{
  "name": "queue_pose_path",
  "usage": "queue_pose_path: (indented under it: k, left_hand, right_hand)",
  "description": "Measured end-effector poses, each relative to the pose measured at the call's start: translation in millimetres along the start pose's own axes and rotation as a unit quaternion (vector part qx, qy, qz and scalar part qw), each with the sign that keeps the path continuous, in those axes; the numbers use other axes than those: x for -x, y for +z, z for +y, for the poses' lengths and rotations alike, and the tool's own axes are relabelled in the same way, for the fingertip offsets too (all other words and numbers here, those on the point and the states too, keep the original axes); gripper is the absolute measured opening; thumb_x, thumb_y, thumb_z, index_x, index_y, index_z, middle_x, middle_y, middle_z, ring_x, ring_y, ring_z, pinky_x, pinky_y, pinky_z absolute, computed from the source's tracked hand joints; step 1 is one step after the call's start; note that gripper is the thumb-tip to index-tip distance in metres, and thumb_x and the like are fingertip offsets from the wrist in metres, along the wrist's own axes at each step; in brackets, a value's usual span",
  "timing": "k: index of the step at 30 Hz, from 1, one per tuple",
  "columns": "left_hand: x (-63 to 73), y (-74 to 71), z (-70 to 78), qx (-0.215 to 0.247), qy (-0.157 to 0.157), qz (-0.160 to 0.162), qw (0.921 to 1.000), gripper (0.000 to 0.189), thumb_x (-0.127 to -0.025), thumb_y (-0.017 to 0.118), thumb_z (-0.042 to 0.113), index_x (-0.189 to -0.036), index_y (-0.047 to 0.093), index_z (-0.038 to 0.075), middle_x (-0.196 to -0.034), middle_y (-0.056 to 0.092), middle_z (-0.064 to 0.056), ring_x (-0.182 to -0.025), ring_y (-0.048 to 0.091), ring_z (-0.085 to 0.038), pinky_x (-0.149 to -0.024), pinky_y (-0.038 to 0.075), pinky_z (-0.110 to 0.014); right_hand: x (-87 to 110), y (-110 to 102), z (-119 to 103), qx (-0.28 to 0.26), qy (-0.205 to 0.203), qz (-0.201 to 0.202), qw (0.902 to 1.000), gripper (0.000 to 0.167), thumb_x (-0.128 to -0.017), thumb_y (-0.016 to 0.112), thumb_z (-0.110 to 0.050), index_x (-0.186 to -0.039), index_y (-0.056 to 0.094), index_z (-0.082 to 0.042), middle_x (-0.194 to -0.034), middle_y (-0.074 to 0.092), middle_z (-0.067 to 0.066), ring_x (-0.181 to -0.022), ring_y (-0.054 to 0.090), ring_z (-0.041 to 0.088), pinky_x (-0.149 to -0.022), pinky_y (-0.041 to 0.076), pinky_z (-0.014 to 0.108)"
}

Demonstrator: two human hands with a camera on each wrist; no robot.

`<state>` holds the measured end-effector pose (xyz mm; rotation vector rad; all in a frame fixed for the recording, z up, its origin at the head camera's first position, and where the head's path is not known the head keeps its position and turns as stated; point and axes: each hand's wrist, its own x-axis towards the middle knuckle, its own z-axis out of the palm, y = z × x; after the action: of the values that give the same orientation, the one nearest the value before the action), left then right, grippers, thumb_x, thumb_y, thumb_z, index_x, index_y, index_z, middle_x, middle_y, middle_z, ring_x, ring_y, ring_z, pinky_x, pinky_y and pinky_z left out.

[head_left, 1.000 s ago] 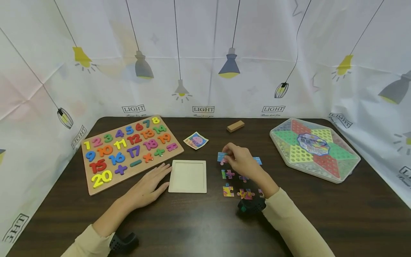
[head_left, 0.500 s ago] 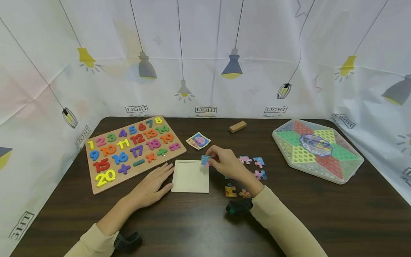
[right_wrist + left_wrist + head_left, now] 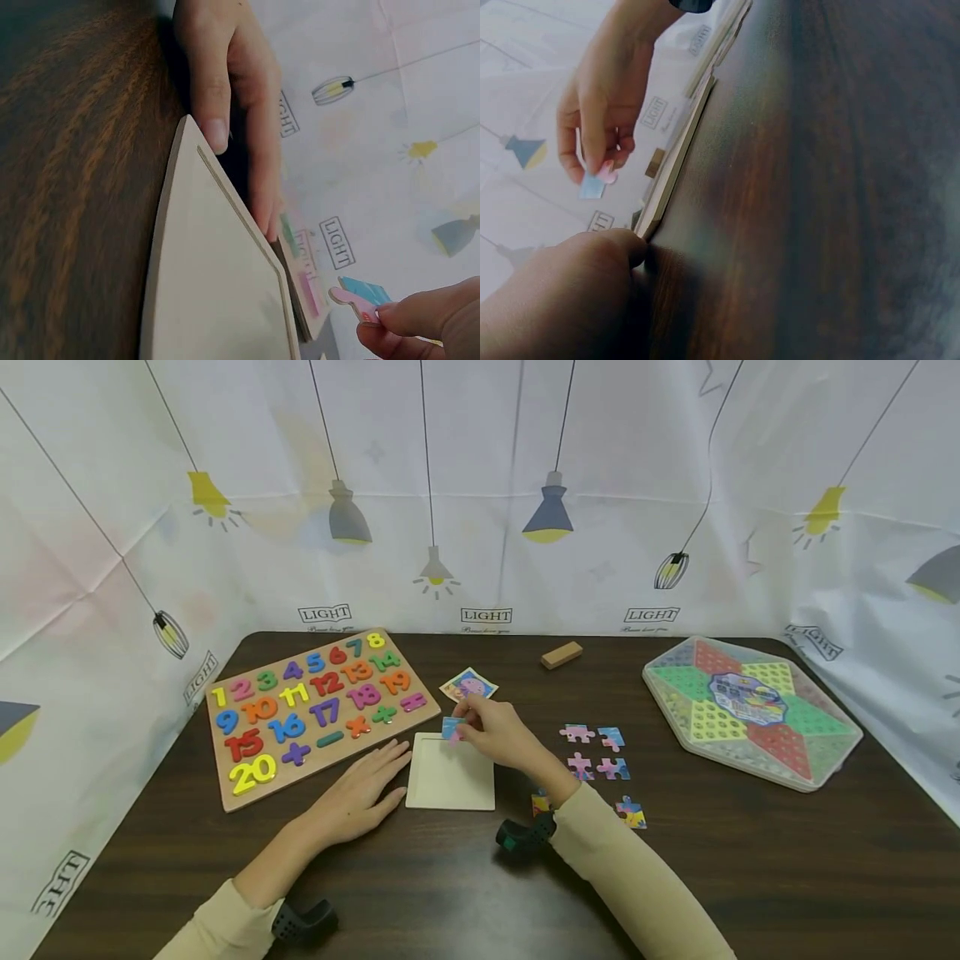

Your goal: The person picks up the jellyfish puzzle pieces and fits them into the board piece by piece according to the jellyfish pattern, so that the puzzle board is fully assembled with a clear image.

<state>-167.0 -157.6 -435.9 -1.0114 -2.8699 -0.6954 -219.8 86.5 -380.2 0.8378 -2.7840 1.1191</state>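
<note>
My right hand [image 3: 491, 731] pinches a blue-and-pink jigsaw piece [image 3: 452, 728] between thumb and fingertips, above the far left part of a square cream puzzle tray [image 3: 450, 777]. In the right wrist view the piece [image 3: 364, 296] is raised over the tray [image 3: 217, 277], which has a shallow recess inside a thin rim. My left hand [image 3: 363, 793] lies with extended fingers along the tray's left side, its thumb at the edge. Several loose jigsaw pieces [image 3: 581, 766] lie right of the tray, some hidden behind my right forearm.
A wooden number board [image 3: 322, 718] stands close left of my left hand. Behind the tray lies a small picture card [image 3: 468, 683], partly covered by my right hand. A wooden block [image 3: 561, 655] is at the back, and a hexagonal board-game box [image 3: 750, 710] at the right.
My right hand has taken the blue-and-pink jigsaw piece from the loose group and carried it left, over the tray's far left part. My left hand stays beside the tray.
</note>
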Motion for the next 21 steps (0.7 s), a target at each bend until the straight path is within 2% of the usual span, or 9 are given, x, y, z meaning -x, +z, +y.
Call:
queue_pose_path:
  k: [10,16,21]
  left_hand:
    - [0.0,1.3,1.3,0.0,-0.001,0.0,1.0,0.056,-0.094,0.049,0.035,-0.141,0.036,0.006,-0.148,0.028,-0.008,-0.137,0.019,-0.024,-0.108,0.02,-0.046]
    - [0.2,1.7,1.6,-0.004,-0.003,-0.004,1.0,0.056,-0.095,0.047,0.036,-0.141,0.035,0.006,-0.148,0.027,-0.008,-0.137,0.019,-0.024,-0.108,0.02,-0.046]
    - [0.7,0.1,1.8,-0.002,-0.006,-0.004,1.0,0.055,-0.095,0.046,0.035,-0.141,0.035,0.006,-0.148,0.027,-0.008,-0.137,0.018,-0.023,-0.108,0.02,-0.046]
  right_hand:
    - [-9.2,24,-1,-0.007,0.037,0.001,0.9993,0.01,-0.086,0.06,-0.006,-0.096,0.061,-0.004,-0.074,0.056,0.001,-0.061,0.047,0.011,-0.051,0.04,0.019]
    - [-10.2,34,1,0.003,0.037,-0.01,0.9993,0.012,-0.086,0.059,-0.007,-0.097,0.063,-0.003,-0.074,0.058,0.001,-0.062,0.048,0.01,-0.053,0.04,0.02]
    - [-11.5,40,5,0.009,0.019,-0.002,0.9998,0.011,-0.087,0.059,-0.007,-0.096,0.064,-0.004,-0.069,0.056,-0.001,-0.058,0.046,0.009,-0.052,0.038,0.02]
